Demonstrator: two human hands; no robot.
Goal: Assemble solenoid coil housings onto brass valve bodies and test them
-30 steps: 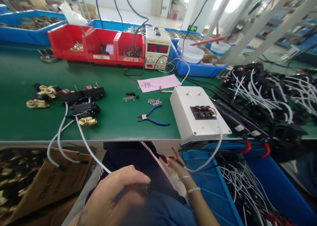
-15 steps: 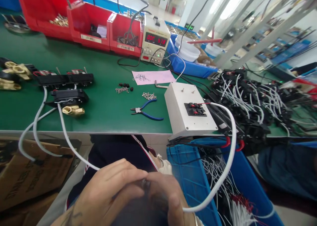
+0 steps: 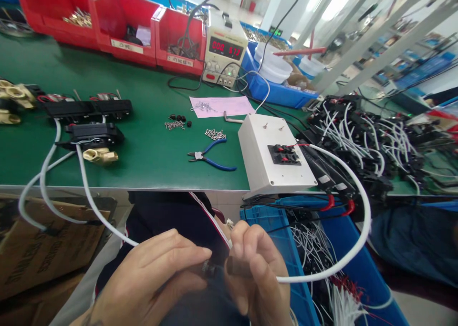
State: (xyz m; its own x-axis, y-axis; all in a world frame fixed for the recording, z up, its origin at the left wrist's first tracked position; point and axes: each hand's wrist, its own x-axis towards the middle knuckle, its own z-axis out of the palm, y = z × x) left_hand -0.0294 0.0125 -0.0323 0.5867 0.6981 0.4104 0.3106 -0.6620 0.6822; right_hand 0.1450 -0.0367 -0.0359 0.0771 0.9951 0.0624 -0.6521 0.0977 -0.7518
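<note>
Low in the view, my left hand (image 3: 153, 273) pinches a small dark cable connector (image 3: 208, 269) whose end shows at its fingertips. A white cable (image 3: 88, 195) runs down to this hand from a black valve actuator (image 3: 95, 134) on the bench. My right hand (image 3: 263, 273), fingers curled, grips a dark, blurred cable plug (image 3: 236, 267). Another white cable (image 3: 365, 211) arcs from that hand up to the terminals on a light grey box (image 3: 255, 159). A gap separates the two connectors. Both hands are over my lap, in front of the bench edge.
On the green bench (image 3: 157, 166) lie blue-handled cutters (image 3: 211, 154), screws (image 3: 215, 134) and a pink paper (image 3: 222, 106). Behind stand red bins (image 3: 179, 40) and a power supply (image 3: 223, 49). Wired black units (image 3: 354, 135) pile up right. A blue crate (image 3: 275, 249) stands below.
My right hand has moved right, away from my left hand, and its fingers have turned upward. A gap has opened between the connectors. The white cable's loop has swung outward to the right.
</note>
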